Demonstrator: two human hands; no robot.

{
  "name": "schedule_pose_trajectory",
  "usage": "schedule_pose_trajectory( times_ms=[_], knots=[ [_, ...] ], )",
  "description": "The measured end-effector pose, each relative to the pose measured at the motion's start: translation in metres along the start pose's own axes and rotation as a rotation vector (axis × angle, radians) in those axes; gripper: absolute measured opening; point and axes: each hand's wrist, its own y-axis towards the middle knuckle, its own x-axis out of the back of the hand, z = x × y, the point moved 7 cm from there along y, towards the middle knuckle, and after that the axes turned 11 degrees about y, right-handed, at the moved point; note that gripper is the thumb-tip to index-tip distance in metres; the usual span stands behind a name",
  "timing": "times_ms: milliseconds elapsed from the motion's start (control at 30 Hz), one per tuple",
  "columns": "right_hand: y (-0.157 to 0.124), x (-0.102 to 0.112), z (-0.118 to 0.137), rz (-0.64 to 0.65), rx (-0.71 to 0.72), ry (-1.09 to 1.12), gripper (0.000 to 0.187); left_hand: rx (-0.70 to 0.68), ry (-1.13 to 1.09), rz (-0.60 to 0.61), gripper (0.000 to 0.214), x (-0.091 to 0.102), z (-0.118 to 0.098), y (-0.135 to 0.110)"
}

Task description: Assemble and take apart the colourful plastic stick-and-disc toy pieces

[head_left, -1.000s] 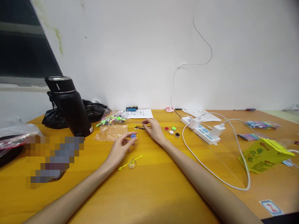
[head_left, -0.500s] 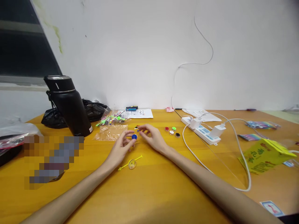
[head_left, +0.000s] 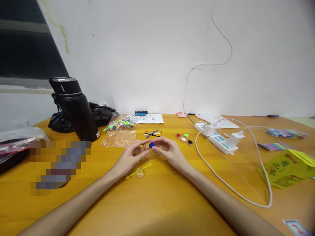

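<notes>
My left hand (head_left: 130, 156) and my right hand (head_left: 170, 152) meet fingertip to fingertip over the middle of the orange table (head_left: 157, 203). Both pinch a small blue disc (head_left: 152, 145) held just above the tabletop. Whether the right hand also holds a thin stick I cannot tell. Just in front of the left hand lies a yellow stick with a clear disc on it (head_left: 140, 172). Behind the hands lie a few thin red, blue and black sticks (head_left: 152, 132), crossed. To their right sit small red, green, white and black discs (head_left: 184, 137).
A black flask (head_left: 75, 109) stands at the left, with a black bag (head_left: 100, 114) behind it. Clear plastic bags (head_left: 119, 138), one holding coloured sticks, lie near a paper sheet (head_left: 149, 118). A power strip (head_left: 218, 138) with chargers and white cables sits right, and a yellow packet (head_left: 286, 167) lies beyond.
My right hand left the sticks at the back and came toward me to meet the left hand. The blue disc, earlier in my left fingers alone, is now pinched between both hands.
</notes>
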Motion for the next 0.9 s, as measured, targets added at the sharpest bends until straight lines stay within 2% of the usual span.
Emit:
schedule_pose_trajectory(
  times_ms=[100,267,467,567,633,700,800,900],
  knots=[
    [0.002,0.017,0.002,-0.065,-0.036,0.085,0.031,0.028,-0.012,0.014,0.047,-0.002,0.005,0.0],
    [0.002,0.04,0.01,-0.135,-0.074,0.055,0.039,0.043,-0.026,0.004,0.035,-0.002,0.012,0.002],
    [0.003,0.044,0.014,-0.145,-0.051,0.069,0.04,0.031,0.036,0.039,0.031,-0.004,0.011,0.002],
    [0.005,0.055,0.024,-0.165,-0.038,-0.002,0.036,0.028,0.065,0.056,0.03,-0.005,0.01,0.002],
    [0.006,0.074,0.033,-0.216,-0.001,-0.118,0.035,0.023,0.101,0.083,0.029,-0.004,0.007,0.0],
    [0.006,0.098,0.038,-0.294,0.036,-0.27,0.035,0.015,0.141,0.161,0.029,-0.004,0.001,-0.002],
    [0.003,0.139,0.025,-0.446,-0.004,-0.424,0.036,-0.011,0.172,0.346,0.028,-0.006,-0.013,-0.008],
    [-0.001,0.17,0.007,-0.532,-0.082,-0.511,0.038,-0.016,0.213,0.46,0.029,-0.004,-0.023,-0.014]
  ],
)
